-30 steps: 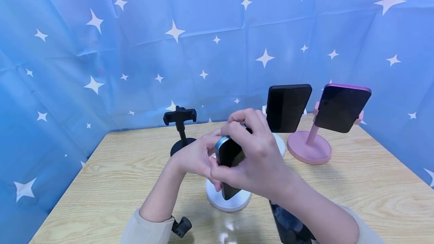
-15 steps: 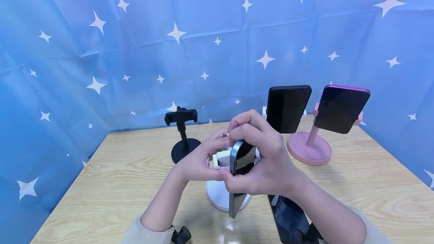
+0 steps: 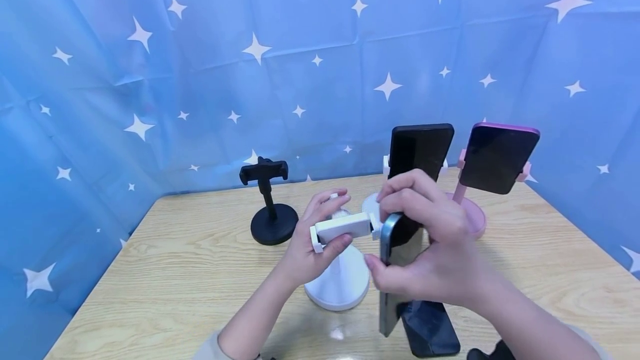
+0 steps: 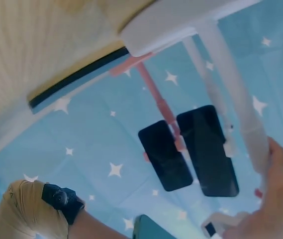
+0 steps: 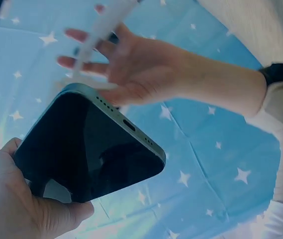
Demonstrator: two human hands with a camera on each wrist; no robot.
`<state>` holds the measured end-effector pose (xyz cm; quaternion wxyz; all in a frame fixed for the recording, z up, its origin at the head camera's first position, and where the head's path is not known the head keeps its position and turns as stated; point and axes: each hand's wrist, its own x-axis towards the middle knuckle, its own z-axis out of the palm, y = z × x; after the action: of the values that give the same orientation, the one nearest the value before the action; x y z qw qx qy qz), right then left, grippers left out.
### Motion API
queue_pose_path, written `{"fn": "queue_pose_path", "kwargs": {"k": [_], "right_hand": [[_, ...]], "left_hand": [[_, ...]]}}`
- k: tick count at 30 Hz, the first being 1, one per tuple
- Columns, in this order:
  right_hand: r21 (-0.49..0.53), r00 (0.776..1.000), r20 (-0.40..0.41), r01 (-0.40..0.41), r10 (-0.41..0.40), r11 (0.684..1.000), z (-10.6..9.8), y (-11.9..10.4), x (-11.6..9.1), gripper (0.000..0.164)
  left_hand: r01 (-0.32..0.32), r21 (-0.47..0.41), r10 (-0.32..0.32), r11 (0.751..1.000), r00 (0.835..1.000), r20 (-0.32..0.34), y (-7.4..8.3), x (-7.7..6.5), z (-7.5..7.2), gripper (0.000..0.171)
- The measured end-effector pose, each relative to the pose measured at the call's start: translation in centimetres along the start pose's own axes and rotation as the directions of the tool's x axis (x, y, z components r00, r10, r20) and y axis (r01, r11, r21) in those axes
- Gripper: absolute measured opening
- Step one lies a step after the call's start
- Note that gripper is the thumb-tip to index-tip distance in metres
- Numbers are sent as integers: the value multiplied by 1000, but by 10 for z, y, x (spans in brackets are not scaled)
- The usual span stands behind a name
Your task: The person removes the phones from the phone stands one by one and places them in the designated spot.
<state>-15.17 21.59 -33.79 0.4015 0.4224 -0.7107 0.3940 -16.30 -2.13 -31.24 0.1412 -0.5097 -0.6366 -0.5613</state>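
Observation:
My left hand [image 3: 302, 257] holds the clamp of a white phone stand [image 3: 344, 228], thumb in front and fingers behind it. No phone sits in that clamp; the stand's round base is on the table. To its right, my right hand [image 3: 440, 249] grips a smartphone [image 3: 392, 310] with a blue-green metal rim, raised nearly edge-on to the head camera. The phone's dark screen [image 5: 91, 149] and port end show in the right wrist view, with the left hand [image 5: 146, 69] around the stand's post behind.
A black phone stand [image 3: 274, 224] stands at the left. Behind my right hand are a black phone [image 3: 420, 146] on a white stand and a purple-rimmed phone [image 3: 500, 157] on a pink stand. A dark, glossy flat slab [image 3: 431, 329] lies on the wooden table [image 3: 165, 282].
The right hand has drawn the smartphone to the right, away from the white stand, and turned it more edge-on. The left hand stays at the clamp, which has come into view.

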Motion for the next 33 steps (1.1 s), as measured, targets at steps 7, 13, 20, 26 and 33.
{"fn": "queue_pose_path", "kwargs": {"k": [7,13,20,26,33], "right_hand": [[-328,954,34,-270,297,905,-36,-91,54,49],[-493,859,69,-412,507,766,-49,-82,38,36],[-574,691,188,-499,698,649,-63,-56,5,32],[-576,634,235,-520,737,631,-64,-40,-16,31],[-561,550,282,-571,786,600,-61,-30,-34,27]], "left_hand": [[-59,-11,59,998,998,-14,-2,4,1,33],[-93,5,93,996,996,-10,-4,6,-2,31],[-68,22,68,997,998,-11,-6,18,-8,33],[-59,55,61,997,998,-27,-17,37,-12,36],[-68,120,79,990,993,-87,-42,56,-15,31]]}}
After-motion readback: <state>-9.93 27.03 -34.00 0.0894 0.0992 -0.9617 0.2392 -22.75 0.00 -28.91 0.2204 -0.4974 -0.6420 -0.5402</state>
